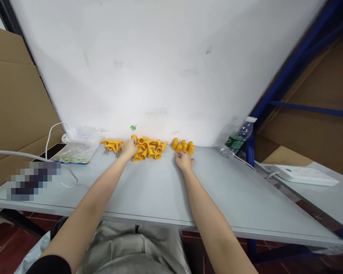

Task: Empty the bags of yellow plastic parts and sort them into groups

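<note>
My left hand [129, 147] reaches to the left side of a pile of yellow funnel-ended plastic parts [150, 153]. Its fingers are bent closed at the pile's edge, on a yellow plastic part mostly hidden by them. To its left lie yellow branched parts [112, 144] with small metal pieces [105, 151] beside them. My right hand [184, 161] rests low on the table, fingers curled in at the front of a small group of yellow ribbed caps [183, 145]. Whatever its fingertips pinch there is largely covered by the hand.
A clear plastic bag [77, 150] and a white cable [71, 177] lie at the left. A water bottle [237, 139] leans at the right, near a blue frame [250, 152] and a white power strip [304, 174]. Behind the grey table [154, 190] rises a white board [160, 76].
</note>
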`<state>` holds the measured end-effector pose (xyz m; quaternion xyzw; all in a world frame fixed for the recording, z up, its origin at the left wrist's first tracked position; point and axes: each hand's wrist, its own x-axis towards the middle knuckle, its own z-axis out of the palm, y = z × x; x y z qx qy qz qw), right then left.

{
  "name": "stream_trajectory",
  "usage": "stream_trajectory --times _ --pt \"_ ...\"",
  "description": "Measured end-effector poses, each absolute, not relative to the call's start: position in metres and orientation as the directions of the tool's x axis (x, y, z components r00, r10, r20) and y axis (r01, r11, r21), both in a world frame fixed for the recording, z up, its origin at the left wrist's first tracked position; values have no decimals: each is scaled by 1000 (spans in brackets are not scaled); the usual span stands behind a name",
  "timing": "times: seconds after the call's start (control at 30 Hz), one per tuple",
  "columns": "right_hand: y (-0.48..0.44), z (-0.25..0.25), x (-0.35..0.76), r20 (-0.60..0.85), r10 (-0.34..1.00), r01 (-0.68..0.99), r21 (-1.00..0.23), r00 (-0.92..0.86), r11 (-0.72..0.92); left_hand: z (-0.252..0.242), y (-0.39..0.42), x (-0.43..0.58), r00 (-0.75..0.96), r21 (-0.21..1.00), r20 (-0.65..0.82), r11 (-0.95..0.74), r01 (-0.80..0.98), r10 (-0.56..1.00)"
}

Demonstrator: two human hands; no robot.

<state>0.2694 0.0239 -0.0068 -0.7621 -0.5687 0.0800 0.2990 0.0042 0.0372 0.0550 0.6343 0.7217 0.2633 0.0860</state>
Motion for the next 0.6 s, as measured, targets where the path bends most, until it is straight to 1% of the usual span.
stream_trajectory --times 0.07,0.17,0.23,0.3,0.33,0.4,0.5,0.57,0.6 --pt "23 -5 268 237 914 830 -535 330 -161 55 37 2 -240 567 238 66 821 941" --pt "23 -4 266 301 901 854 -505 311 -126 56 38 -4 -324 719 279 27 694 904" --pt "23 -3 265 372 880 870 -486 295 -86 58 36 -9 -358 800 326 -53 597 875" --pt "23 0 262 466 843 882 -470 269 -22 60 33 -14 -343 826 390 -160 541 854" --pt "22 2 260 514 823 888 -459 244 23 62 30 -16 -314 812 431 -212 543 846" --pt "20 7 253 597 783 894 -430 176 126 64 22 -20 -228 731 530 -303 612 817" --pt "12 17 237 690 722 883 -368 49 292 64 7 -21 -21 501 654 -412 761 757" --pt "5 22 223 739 672 869 -299 -49 393 59 -3 -19 110 361 662 -444 820 741" --pt "2 24 216 755 647 863 -254 -106 437 55 -7 -17 160 310 651 -453 836 742"
